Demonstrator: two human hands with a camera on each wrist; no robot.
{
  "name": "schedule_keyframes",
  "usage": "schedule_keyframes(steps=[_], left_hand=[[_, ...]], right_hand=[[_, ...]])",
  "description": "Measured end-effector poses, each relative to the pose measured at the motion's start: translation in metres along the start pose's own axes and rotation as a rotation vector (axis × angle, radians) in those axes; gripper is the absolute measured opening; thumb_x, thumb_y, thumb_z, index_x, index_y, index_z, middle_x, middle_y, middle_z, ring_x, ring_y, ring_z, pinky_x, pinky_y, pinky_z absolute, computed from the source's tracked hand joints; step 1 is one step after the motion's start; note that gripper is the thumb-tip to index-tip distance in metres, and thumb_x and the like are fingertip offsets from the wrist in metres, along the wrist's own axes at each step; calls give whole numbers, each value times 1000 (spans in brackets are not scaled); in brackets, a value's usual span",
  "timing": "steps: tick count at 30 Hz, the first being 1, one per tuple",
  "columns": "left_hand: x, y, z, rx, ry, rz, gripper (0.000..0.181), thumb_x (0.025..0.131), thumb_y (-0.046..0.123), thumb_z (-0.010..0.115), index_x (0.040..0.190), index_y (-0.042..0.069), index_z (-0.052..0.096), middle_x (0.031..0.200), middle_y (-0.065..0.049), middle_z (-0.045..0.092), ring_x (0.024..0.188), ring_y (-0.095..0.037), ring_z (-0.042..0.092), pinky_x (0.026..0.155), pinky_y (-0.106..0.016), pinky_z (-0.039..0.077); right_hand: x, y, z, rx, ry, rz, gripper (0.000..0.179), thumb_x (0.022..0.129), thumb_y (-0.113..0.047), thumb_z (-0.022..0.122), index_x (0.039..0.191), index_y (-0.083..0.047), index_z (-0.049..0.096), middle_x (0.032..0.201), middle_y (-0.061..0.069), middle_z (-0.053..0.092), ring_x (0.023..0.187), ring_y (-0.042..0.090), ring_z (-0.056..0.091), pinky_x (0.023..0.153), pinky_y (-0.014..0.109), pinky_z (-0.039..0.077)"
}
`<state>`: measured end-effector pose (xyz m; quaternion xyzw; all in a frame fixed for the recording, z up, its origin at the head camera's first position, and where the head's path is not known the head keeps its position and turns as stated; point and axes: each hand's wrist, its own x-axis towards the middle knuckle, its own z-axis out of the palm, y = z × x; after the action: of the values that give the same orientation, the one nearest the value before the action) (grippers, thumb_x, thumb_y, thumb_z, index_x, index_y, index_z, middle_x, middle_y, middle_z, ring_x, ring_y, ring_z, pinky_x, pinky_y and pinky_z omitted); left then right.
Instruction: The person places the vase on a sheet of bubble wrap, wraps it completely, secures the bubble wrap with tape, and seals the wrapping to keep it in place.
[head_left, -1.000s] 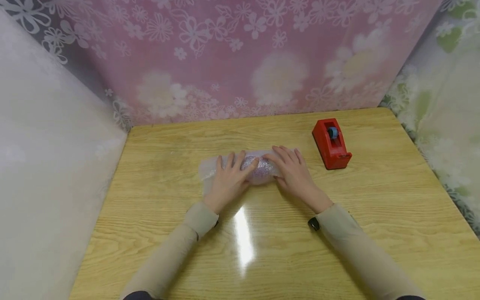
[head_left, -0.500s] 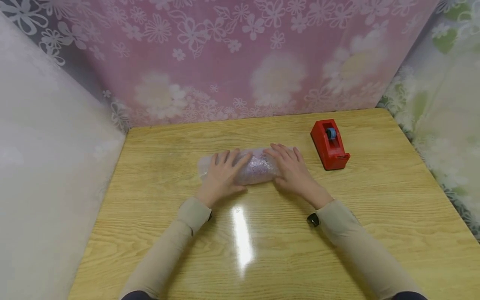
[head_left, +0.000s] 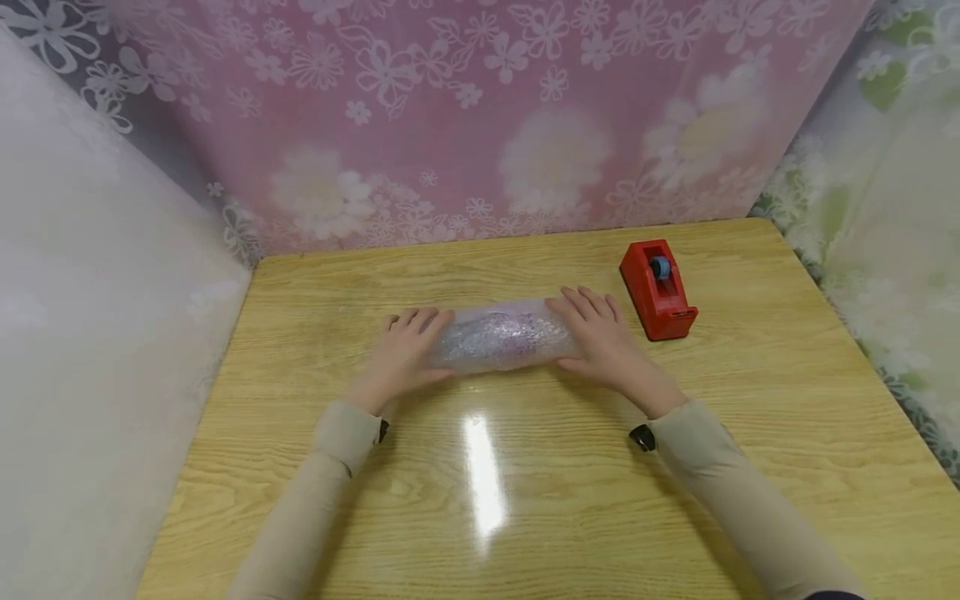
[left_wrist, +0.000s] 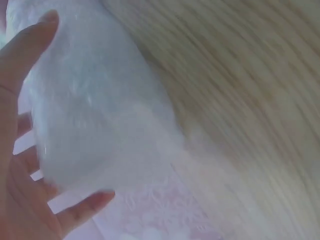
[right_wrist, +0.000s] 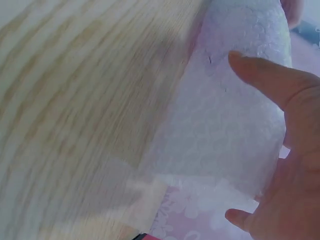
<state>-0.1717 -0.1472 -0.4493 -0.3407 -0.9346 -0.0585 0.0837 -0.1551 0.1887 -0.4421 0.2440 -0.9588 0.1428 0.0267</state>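
Observation:
A roll of bubble wrap (head_left: 502,337) lies lengthwise across the table, something pinkish and shiny showing dimly through its middle. The left hand (head_left: 405,350) holds its left end, thumb on the near side and fingers over the far side. At the opposite end, the right hand (head_left: 602,346) grips it in the same way. In the left wrist view, the thumb (left_wrist: 37,40) lies on the bubble wrap (left_wrist: 100,100) and the fingers reach behind it. The right wrist view has the right thumb (right_wrist: 260,72) against the bubble wrap (right_wrist: 220,130), whose loose end extends past the hand.
A red tape dispenser (head_left: 658,290) with a blue-cored roll stands right of the right hand. The wooden table (head_left: 480,492) meets a pink flowered curtain (head_left: 450,125) at the back. Pale hangings close off both sides.
The left hand has slid left along the bubble wrap to its left end, uncovering more of the roll. The right hand has shifted slightly right. The wrap looks more tightly rolled.

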Motion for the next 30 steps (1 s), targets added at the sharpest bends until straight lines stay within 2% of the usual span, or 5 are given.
schedule_keyframes(steps=[7, 12, 19, 23, 30], left_hand=[[-19, -16, -16, -98, 64, -46, 76, 87, 57, 68, 144, 12, 48, 140, -12, 52, 127, -35, 48, 100, -61, 41], [-23, -24, -23, -161, 167, -66, 57, 90, 36, 73, 134, 5, 55, 130, -15, 57, 119, -36, 53, 96, -55, 47], [-25, -33, -16, -331, 326, 17, 23, 86, 1, 75, 107, 1, 67, 105, -14, 62, 93, -29, 60, 74, -39, 54], [-24, -37, -12, -409, 405, 51, 18, 85, -10, 71, 100, -2, 69, 100, -15, 61, 82, -25, 61, 68, -34, 54], [-20, -41, -17, -396, 575, 58, 14, 85, -16, 65, 94, -5, 68, 95, -19, 61, 80, -29, 60, 68, -37, 53]], right_hand=[[-9, 4, -12, 27, -1, 14, 99, 75, -52, 83, 153, -18, 32, 159, 17, 27, 145, 42, 21, 112, 68, 14], [-15, 6, -22, 44, 38, 20, 99, 72, -56, 83, 151, -18, 36, 159, 14, 28, 144, 41, 23, 109, 69, 19], [-20, 11, -21, 71, 25, 14, 86, 79, -46, 81, 148, -15, 41, 157, 17, 31, 143, 43, 24, 108, 70, 19], [-23, 13, -19, 79, 21, 12, 78, 83, -39, 79, 146, -13, 43, 155, 20, 33, 142, 44, 25, 107, 71, 19], [-30, 16, -29, 79, 98, 19, 74, 87, -36, 76, 147, -9, 42, 153, 21, 35, 136, 45, 34, 106, 70, 24]])
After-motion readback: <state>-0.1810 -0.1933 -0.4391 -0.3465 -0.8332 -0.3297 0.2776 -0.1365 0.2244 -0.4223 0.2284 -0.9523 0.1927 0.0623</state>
